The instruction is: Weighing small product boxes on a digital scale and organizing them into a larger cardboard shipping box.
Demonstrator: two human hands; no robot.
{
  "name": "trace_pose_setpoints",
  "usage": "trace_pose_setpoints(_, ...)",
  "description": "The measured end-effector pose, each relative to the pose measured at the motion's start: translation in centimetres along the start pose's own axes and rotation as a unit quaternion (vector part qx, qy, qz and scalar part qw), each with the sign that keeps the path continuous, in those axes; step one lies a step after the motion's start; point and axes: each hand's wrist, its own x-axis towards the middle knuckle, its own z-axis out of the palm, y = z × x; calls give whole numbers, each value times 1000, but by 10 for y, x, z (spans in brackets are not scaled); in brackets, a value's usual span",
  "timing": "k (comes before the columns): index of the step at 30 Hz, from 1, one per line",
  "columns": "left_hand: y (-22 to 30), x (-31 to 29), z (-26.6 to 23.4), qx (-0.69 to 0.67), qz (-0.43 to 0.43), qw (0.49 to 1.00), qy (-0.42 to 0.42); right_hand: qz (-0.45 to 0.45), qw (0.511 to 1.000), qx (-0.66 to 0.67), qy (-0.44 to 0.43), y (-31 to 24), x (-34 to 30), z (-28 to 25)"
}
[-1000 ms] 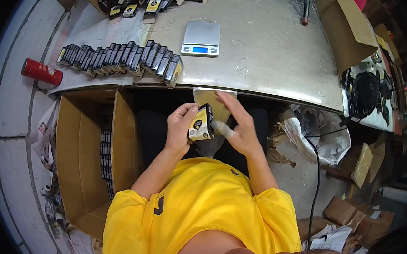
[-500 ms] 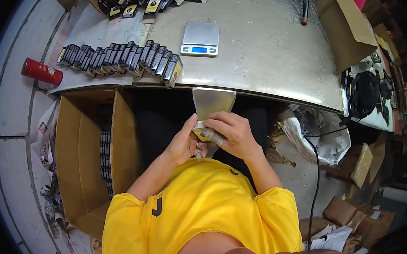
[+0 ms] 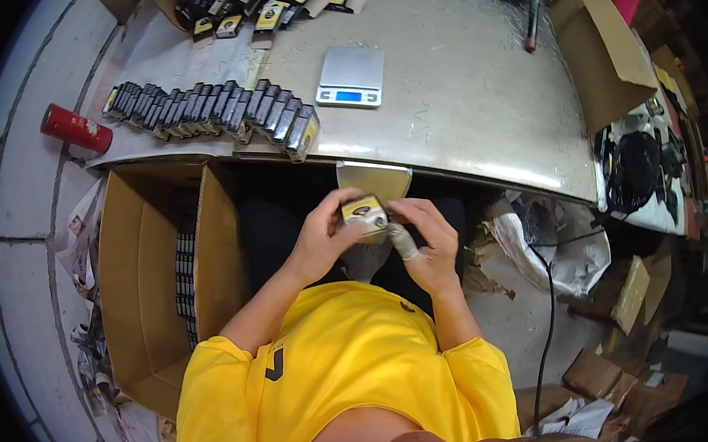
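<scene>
1. Presently, the small yellow-and-black cardboard box point(image 3: 362, 207) lies at the centre of the frame, clamped between thumb and fingers of the bare left hand point(image 3: 319, 236); a loosened pinch could let it fall.
2. The bare right hand point(image 3: 431, 248), fingers curled and thumb apart from them, lies at the box's right side; whether it grips cannot be told. Uneven pressure through its pale grey thumb wrapping point(image 3: 403, 240) could crease the card.
3. Upper left, the long row of narrow black-and-yellow boxes point(image 3: 303, 135) ends near the front edge of the grey metal table point(image 3: 476, 87); a bump could topple that end.
</scene>
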Motion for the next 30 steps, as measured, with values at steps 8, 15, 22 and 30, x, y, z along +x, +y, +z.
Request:
trace_pose_setpoints(8, 72, 98, -63, 696, 168, 695, -61, -25, 978, -200, 46, 6, 43, -74)
trace_pose_setpoints(15, 58, 105, -80, 651, 164, 737, -73, 130, 967, -89, 202, 109, 184, -200)
trace_pose_setpoints(22, 89, 114, -76, 633, 178, 751, -54, 13, 861, -497, 109, 337, 333, -233)
trace_pose_setpoints(30, 93, 271, -163, 619, 110, 748, 212, 151, 786, -593, -89, 337, 352, -203)
